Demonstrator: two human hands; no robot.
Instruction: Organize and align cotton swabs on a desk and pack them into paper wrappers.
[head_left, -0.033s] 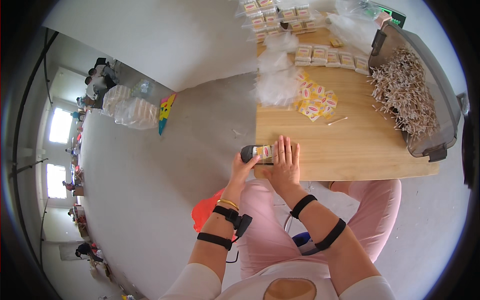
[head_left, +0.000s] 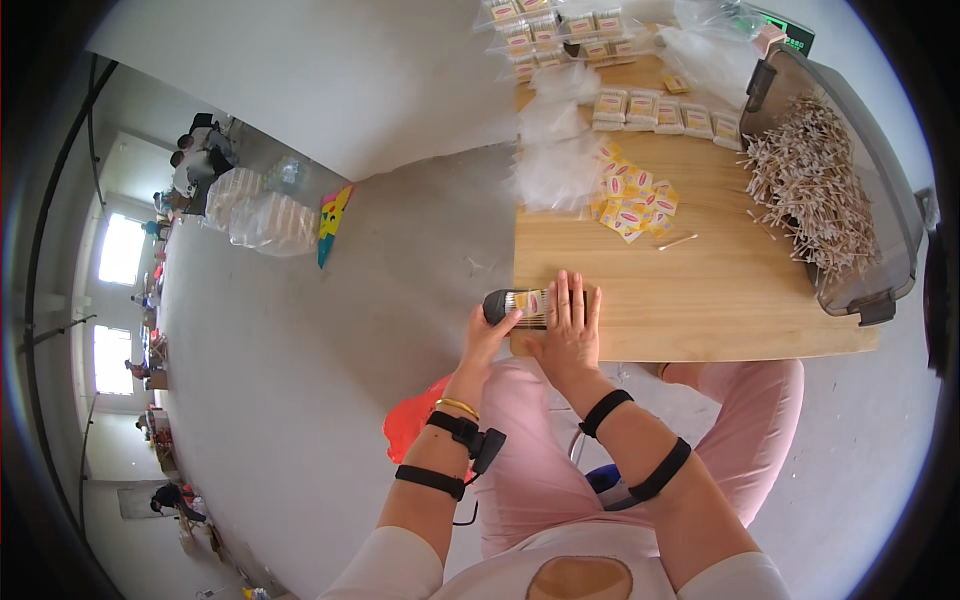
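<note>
At the near left corner of the wooden table [head_left: 700,310], my left hand [head_left: 486,335] is closed around a pack of cotton swabs [head_left: 530,300] with a yellow and white label. A dark, rounded piece [head_left: 494,306] covers or cradles the pack's left end; whether it is a holder or a case I cannot tell. My right hand [head_left: 569,335] lies flat with its fingers stretched out across the pack's right end, hiding that part. Farther back lie a heap of yellow and white labels [head_left: 632,205] and a single cotton swab [head_left: 678,242].
A tilted grey translucent bin [head_left: 895,215] on the right spills loose cotton swabs [head_left: 810,190]. Filled packs [head_left: 670,115] stand in a row at the back, near clear plastic bags [head_left: 555,170]. A red bag [head_left: 415,425] is below my left forearm. People sit far left.
</note>
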